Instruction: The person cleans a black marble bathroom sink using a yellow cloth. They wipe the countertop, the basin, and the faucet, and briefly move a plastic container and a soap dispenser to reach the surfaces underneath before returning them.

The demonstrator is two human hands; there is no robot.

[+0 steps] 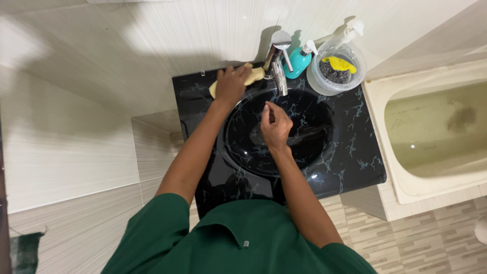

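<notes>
Yellow cloth [252,77], long axis toward the tap [277,68], lies under clamped left-hand [231,83] fingers.

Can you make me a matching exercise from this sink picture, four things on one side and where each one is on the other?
Things:
1. yellow cloth
2. teal pump bottle
3. dark scourer
4. right hand

Places:
A. inside the clear tub
B. over the black basin, below the tap
C. under the left hand on the counter's back edge
D. standing just right of the tap

Pairs: 1-C, 2-D, 3-A, 4-B
</notes>
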